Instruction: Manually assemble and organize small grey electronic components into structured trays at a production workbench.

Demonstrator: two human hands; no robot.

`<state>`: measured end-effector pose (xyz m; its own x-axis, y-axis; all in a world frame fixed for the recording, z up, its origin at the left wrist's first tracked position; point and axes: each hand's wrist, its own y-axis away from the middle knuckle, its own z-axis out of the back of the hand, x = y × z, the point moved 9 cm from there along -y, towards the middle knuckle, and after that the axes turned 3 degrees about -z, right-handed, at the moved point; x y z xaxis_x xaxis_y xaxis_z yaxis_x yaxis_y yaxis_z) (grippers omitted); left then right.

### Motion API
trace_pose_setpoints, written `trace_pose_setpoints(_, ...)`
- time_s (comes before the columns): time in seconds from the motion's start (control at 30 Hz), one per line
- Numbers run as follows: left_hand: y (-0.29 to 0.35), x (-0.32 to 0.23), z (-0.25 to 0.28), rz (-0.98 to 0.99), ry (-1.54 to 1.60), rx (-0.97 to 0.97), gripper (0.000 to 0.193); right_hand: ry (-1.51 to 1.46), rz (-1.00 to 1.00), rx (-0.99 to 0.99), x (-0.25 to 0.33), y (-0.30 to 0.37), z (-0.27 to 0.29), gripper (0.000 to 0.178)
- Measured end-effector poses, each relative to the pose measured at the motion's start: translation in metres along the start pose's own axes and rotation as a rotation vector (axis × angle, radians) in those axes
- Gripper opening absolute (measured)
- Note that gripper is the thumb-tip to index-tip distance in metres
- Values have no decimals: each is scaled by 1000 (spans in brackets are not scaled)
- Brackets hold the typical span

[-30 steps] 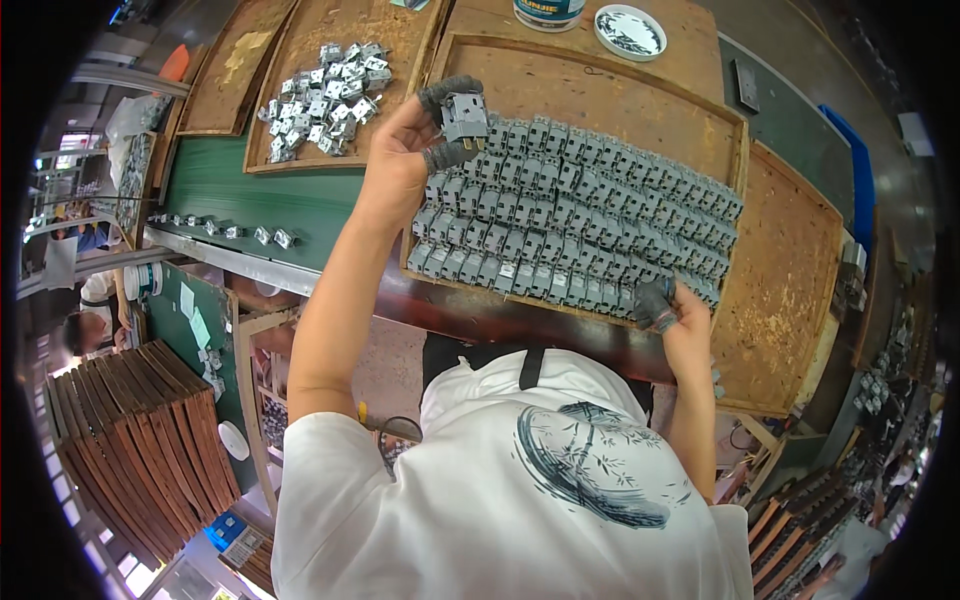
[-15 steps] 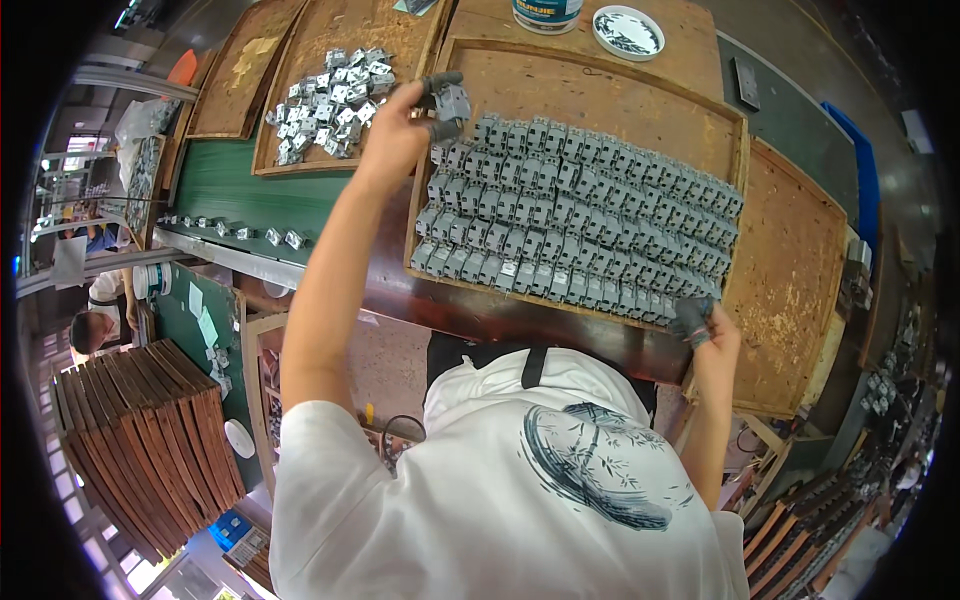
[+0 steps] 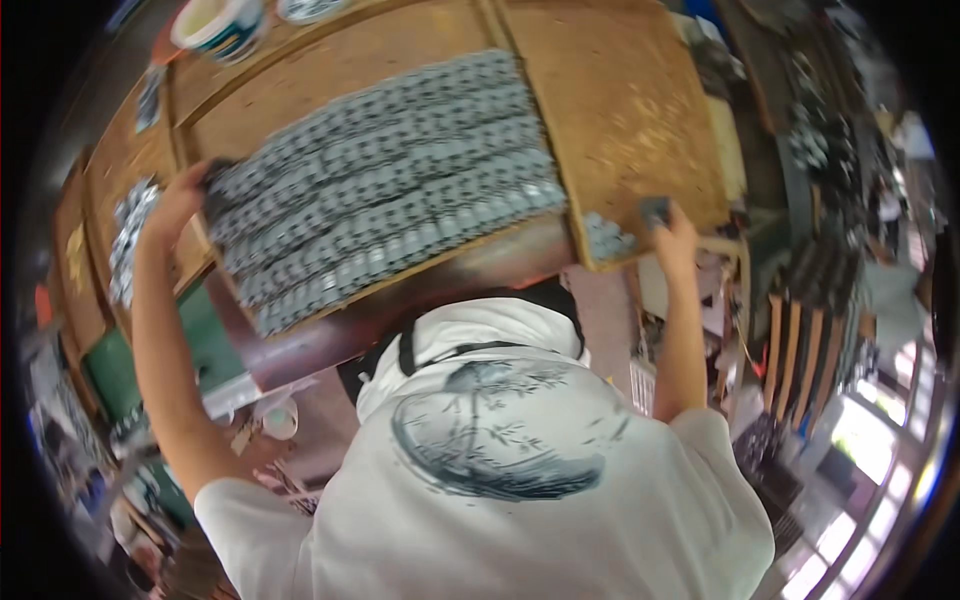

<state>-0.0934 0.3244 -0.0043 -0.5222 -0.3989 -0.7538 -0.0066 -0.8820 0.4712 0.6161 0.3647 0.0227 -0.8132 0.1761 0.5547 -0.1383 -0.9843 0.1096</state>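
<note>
Rows of small grey metal parts (image 3: pixel 390 165) stand packed side by side in a shallow wooden tray (image 3: pixel 420 268). My left hand (image 3: pixel 178 205), with dark finger covers, is at the left end of the far rows, its fingertips against or just beside the parts. Blur hides whether it pinches one. My right hand (image 3: pixel 675 240), also with dark finger covers, is over the near edge of a second wooden tray (image 3: pixel 620 90) on the right. Just left of it lies a small group of loose grey parts (image 3: pixel 607 238). Its fingertips are too smeared to show a grip.
Shiny loose parts (image 3: pixel 132 235) are heaped in a tray at the far left. A white and blue bucket (image 3: pixel 222 28) and a white dish (image 3: pixel 310 8) stand behind the middle tray. Dark stacked trays (image 3: pixel 800 330) stand at the right.
My view has turned right. My left hand, earlier holding a grey metal part near the pile, has come to the rows' left end. My right hand has moved from the middle tray's corner to the right tray.
</note>
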Motion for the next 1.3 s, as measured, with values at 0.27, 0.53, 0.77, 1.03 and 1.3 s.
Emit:
trace_pose_setpoints(0.27,11,10,-1,-41,83,-44,72,418,91,132,-27,13,-48,39)
trace_pose_setpoints(0.53,138,-68,-57,-304,-94,-931,48,519,67,138,-103,7,-36,51)
trace_pose_setpoints(0.77,258,37,-24,250,-551,-1339,30,-7,-26,224,-100,-8,-40,53)
trace_pose_setpoints(1.03,291,174,-31,899,-553,-911,30,-834,-256,53,-30,-14,-27,57)
trace_pose_setpoints(1.3,309,147,-42,749,-205,-1203,27,-788,27,426,103,-2,-81,41)
